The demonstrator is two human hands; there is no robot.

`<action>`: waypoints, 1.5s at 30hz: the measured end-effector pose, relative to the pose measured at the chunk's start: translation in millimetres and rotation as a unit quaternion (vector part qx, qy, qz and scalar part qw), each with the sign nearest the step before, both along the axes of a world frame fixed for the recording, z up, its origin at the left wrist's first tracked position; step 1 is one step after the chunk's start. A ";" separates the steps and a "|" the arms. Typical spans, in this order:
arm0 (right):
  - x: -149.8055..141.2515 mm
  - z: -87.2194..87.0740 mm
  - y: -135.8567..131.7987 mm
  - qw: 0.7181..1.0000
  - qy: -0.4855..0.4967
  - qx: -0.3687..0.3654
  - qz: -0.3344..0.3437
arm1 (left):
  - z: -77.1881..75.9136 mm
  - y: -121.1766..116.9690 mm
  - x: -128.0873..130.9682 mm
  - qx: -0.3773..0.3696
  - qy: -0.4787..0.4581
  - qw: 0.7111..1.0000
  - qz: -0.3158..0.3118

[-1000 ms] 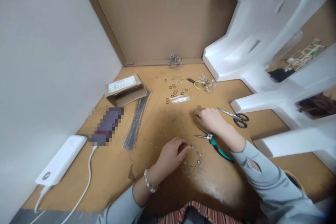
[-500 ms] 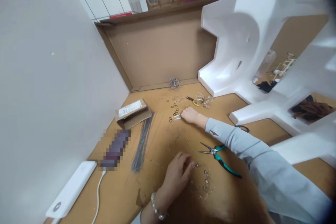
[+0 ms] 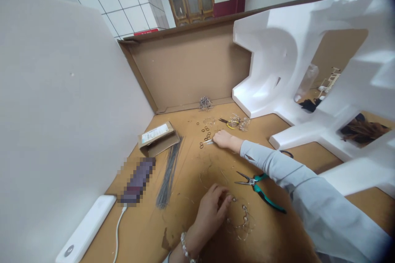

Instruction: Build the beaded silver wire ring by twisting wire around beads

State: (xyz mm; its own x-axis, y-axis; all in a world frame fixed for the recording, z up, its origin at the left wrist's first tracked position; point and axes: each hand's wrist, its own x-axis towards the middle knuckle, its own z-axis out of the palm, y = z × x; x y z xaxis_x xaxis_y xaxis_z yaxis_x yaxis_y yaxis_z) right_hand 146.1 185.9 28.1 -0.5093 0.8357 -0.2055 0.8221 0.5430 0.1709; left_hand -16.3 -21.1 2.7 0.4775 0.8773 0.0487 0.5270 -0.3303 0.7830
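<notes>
My left hand (image 3: pixel 212 207) is closed in a pinch near the front of the table, at one end of a beaded wire piece (image 3: pixel 246 220). Beads and thin wire from this piece curve down to the right of the fingers. Farther off, my right hand (image 3: pixel 223 139) is closed and rests low over the table beside short silver wire pins (image 3: pixel 209 141); its fingertips are hidden. Dark small rings (image 3: pixel 206 135) lie just left of it. Between the two hands and to the right, long-nose pliers (image 3: pixel 252 181) with teal handles lie with their jaws apart.
Grey wire lengths (image 3: pixel 169 178) lie left, by an opened cardboard box (image 3: pixel 159 135), a pixelated dark object (image 3: pixel 138 181) and a white power bank (image 3: pixel 88 228). Yellow-handled pliers (image 3: pixel 228 123) and a wire bundle (image 3: pixel 205 102) lie at the back. White foam (image 3: pixel 265 49) borders the right.
The camera view has tilted up slightly, so the table sits lower in the picture. Both hands stay closed in nearly the same places.
</notes>
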 end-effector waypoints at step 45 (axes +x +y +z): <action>27.2 42.2 -82.6 0.944 0.238 -0.218 -0.075 | 26.4 100.4 33.8 0.226 0.259 0.939 -0.029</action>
State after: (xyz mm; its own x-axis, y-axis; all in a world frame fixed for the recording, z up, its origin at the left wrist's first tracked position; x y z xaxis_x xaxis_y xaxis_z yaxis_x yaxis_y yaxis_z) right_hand 173.2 103.4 70.3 -0.5126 0.7952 -0.3239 0.8230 0.3475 -0.4494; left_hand 17.6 79.3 29.1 0.5863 0.7947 0.1575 0.7689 -0.6070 0.2007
